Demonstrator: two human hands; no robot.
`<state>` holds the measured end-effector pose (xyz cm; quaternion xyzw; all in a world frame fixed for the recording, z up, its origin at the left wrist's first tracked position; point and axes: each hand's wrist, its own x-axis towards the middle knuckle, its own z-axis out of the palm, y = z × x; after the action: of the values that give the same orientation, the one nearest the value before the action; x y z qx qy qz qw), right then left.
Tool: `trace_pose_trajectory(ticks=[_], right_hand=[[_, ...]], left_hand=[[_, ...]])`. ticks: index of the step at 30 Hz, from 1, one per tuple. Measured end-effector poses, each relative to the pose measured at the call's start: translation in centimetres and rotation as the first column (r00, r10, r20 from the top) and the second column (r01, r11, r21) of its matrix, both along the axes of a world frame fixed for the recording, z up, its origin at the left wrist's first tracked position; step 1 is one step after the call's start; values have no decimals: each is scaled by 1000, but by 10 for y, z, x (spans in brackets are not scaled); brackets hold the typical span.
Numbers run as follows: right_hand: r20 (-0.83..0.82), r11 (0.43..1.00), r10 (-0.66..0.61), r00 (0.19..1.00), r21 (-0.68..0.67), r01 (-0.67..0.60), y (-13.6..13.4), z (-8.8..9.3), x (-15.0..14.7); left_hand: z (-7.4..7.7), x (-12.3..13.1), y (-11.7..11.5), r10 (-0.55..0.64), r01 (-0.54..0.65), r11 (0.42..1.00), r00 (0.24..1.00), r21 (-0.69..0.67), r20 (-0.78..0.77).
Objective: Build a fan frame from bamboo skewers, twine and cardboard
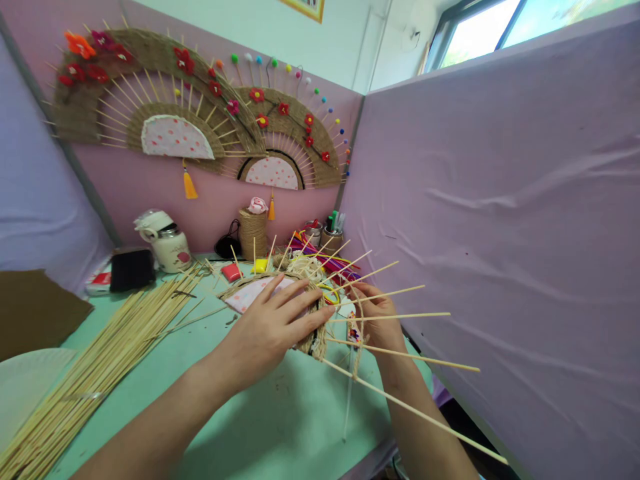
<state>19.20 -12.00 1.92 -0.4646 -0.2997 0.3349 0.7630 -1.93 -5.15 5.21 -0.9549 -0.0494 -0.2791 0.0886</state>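
Note:
A half-made fan (250,291) lies on the green table (280,427), with a pink spotted cloth centre, a jute-wound band and thin bamboo sticks (400,353) fanning out to the right. My left hand (273,327) lies flat on the fan with its fingers spread, pressing it down. My right hand (373,313) is among the sticks at the fan's right edge, fingers curled and pinched on a strand of jute twine (357,360) that hangs down between the sticks.
A big heap of loose bamboo sticks (95,367) lies at the left. At the back stand a white jar (167,243), a jute spool (253,232), pen pots (331,235) and coloured pipe cleaners (325,260). Two finished fans (200,107) hang on the pink partition. A lilac partition (500,233) closes the right side.

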Motion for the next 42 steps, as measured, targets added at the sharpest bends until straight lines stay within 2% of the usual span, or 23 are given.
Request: trace_pose_trajectory(ticks=[6,14,20,27,34,37,40,42], right_hand=[[82,997,-82,993,10,81,2,-7,5],[160,992,-127,979,41,122,1,-10,6],[152,993,-99,983,71,89,-1,-14,7],[68,998,-27,997,52,24,-1,-14,4],[129,993,106,986,29,-111,-8,-17,10],[149,999,35,988,-6,-34,-7,-19,17],[153,995,-91,984,42,86,-3,-16,20],[163,993,-91,982,87,78,0,-13,20]], left_hand=[[-1,0,-1,-9,8,999,1000,-39,-18],[-2,1,-2,-25,23,997,999,-74,-21],[-2,1,-2,-32,28,995,999,-97,-39],[0,1,-4,-50,47,991,999,-125,-19],[3,0,-5,-76,80,988,997,-129,29],[5,-1,-6,-90,96,988,994,-119,56],[5,-2,-7,-101,107,988,993,-107,60],[4,-2,-7,-115,121,988,991,-97,63]])
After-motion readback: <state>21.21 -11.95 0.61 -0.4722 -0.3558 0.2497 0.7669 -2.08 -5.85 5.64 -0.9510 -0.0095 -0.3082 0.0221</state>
